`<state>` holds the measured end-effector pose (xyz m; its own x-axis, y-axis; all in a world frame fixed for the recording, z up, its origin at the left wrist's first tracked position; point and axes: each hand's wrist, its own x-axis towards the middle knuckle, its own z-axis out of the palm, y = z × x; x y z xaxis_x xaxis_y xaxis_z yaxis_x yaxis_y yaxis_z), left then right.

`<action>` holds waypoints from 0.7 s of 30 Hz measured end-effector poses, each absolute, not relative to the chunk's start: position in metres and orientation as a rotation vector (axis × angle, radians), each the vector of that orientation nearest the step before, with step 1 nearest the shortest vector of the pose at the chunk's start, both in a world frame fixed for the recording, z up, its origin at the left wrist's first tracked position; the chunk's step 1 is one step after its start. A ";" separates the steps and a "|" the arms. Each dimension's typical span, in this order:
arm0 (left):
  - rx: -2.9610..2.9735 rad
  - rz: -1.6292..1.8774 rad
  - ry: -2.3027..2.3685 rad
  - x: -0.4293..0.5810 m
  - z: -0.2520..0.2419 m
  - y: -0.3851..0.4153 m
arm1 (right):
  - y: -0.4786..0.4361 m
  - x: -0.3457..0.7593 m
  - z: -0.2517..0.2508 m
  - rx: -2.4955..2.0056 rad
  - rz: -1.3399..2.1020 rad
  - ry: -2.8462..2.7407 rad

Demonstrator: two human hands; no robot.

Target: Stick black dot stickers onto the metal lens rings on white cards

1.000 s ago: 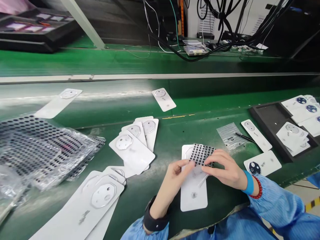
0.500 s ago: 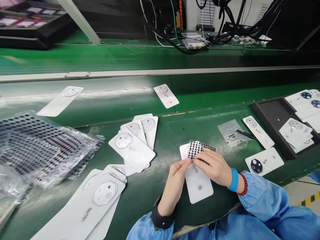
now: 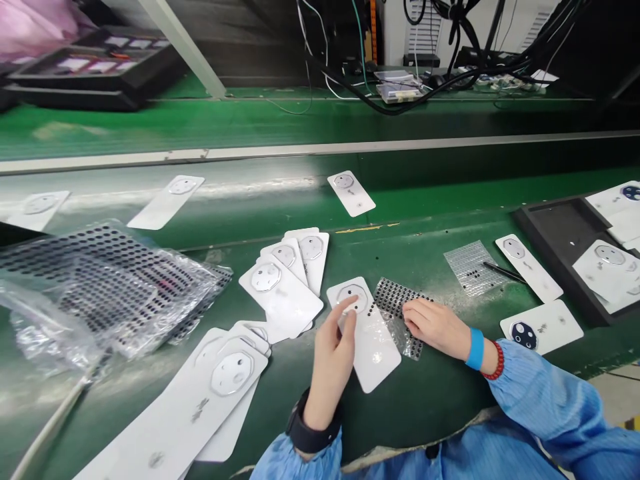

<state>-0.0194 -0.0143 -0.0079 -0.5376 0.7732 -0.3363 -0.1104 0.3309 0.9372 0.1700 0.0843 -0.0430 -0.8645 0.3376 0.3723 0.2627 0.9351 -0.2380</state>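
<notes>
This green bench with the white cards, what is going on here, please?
A person is working at a green bench with bare hands. Their left hand touches a white card at its round label. Their right hand rests on a clear sheet of small black dots. More white cards lie overlapping to the left, near a plastic bag of dotted sheets.

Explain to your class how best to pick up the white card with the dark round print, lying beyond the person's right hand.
Take the white card at its bare right end, coming from the near side with the right hand, the closer hand. It lies flat on the green bench, so it is probably best to lift that thin edge first, then pinch it, keeping clear of the dark round print.
</notes>
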 end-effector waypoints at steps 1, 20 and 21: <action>0.621 1.340 1.841 -0.025 -0.005 -0.019 | 0.086 0.174 -0.042 -0.435 0.269 -2.680; 1.008 1.427 1.671 0.037 0.050 -0.045 | 0.053 0.142 0.052 -0.553 0.681 -2.022; 1.025 1.426 1.672 0.038 0.051 -0.045 | 0.052 0.144 0.051 -0.567 0.705 -2.010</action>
